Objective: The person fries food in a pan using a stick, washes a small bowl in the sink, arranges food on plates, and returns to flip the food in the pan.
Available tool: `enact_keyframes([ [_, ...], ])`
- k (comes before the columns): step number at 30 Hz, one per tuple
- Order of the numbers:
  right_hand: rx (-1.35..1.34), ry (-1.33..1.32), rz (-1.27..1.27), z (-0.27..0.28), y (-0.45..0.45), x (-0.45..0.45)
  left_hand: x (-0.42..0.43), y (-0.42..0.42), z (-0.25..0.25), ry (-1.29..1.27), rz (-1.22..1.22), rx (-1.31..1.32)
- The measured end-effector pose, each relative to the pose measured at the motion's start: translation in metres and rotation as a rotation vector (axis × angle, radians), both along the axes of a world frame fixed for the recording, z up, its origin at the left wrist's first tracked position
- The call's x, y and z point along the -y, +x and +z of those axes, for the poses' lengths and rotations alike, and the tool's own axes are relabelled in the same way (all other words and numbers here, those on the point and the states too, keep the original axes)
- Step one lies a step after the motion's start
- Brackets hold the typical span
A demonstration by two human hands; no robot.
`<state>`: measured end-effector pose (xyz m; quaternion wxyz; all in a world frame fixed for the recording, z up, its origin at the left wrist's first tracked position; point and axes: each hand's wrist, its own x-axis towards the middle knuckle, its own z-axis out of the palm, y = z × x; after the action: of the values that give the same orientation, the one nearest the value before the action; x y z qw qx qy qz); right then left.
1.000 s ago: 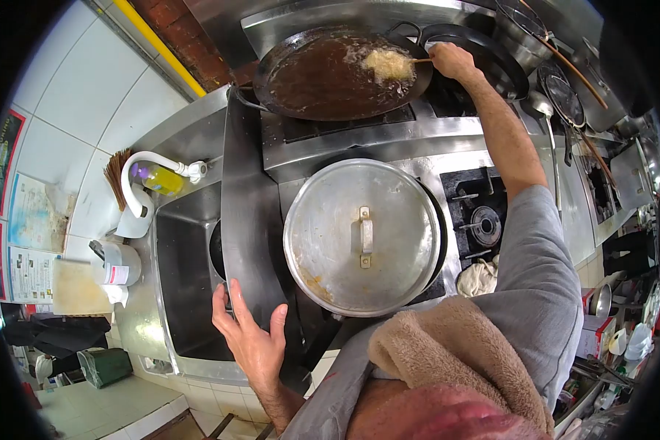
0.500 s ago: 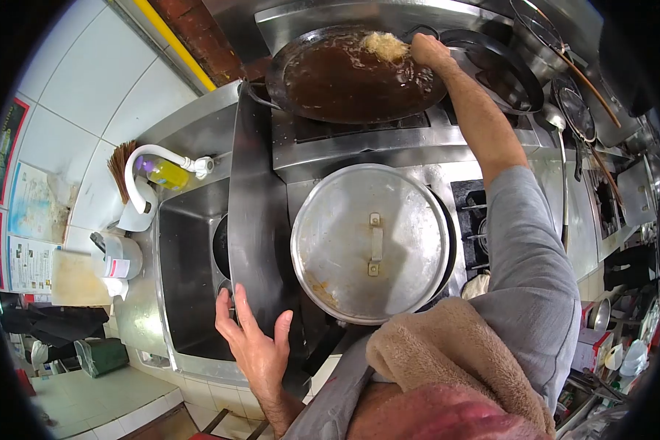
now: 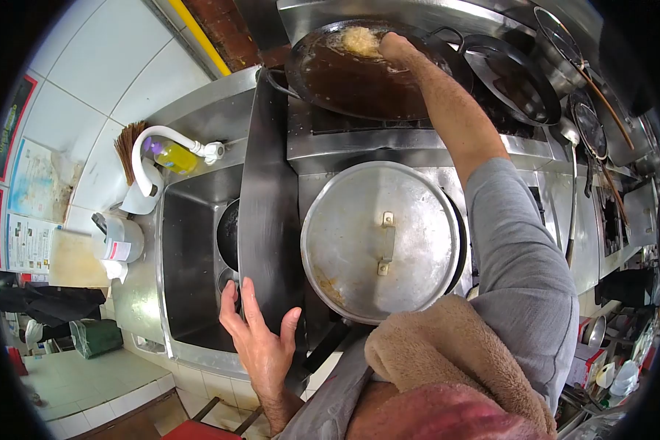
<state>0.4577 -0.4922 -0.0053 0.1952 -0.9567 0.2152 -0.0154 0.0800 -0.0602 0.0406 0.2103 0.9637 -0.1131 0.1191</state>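
Note:
A wide dark wok (image 3: 345,88) sits on the stove at the top, with brown liquid in it. My right hand (image 3: 397,50) reaches over its far side, fingers closed on a pale yellowish scrubber (image 3: 361,42) that looks fibrous. The fingertips are partly hidden behind the hand. My left hand (image 3: 262,343) is held up at the near end of the steel divider (image 3: 268,198), beside the sink, fingers spread and holding nothing. Right of it, a large round aluminium lid (image 3: 352,242) with a strap handle covers a pot.
The sink (image 3: 191,271) at left holds a dark pan (image 3: 229,233) and a small metal bowl. A white faucet (image 3: 172,136) and a yellow liquid bottle (image 3: 174,156) stand behind it. Another dark pan (image 3: 513,81), a ladle (image 3: 570,132) and strainers (image 3: 590,125) are at right.
My right hand has moved left along the wok's far side with the scrubber. The camera view has shifted a little, and my left hand stays spread near the divider.

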Motion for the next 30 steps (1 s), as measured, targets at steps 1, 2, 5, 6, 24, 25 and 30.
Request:
enact_keyframes([
  [1,0.000,0.001,0.004,-0.006,0.004,-0.005,0.000,0.000,0.000,-0.001,0.000,0.000],
  [2,0.077,-0.023,0.016,-0.011,0.007,-0.011,0.000,-0.001,0.000,-0.002,0.000,0.000],
  [5,0.144,0.045,0.065,0.007,-0.010,-0.039,-0.002,-0.002,0.001,0.002,0.012,-0.070],
  [6,0.091,0.060,0.138,0.009,-0.011,-0.044,-0.003,-0.002,0.001,0.001,0.013,-0.069],
  [24,0.317,0.170,0.296,0.028,-0.093,-0.039,-0.002,-0.005,0.003,-0.022,0.014,-0.073],
  [25,0.319,0.170,0.293,0.023,-0.094,-0.039,-0.002,-0.005,0.002,-0.017,0.014,-0.066],
  [30,0.201,-0.089,0.270,0.010,-0.101,-0.059,-0.001,-0.004,0.003,-0.010,0.008,-0.059],
])
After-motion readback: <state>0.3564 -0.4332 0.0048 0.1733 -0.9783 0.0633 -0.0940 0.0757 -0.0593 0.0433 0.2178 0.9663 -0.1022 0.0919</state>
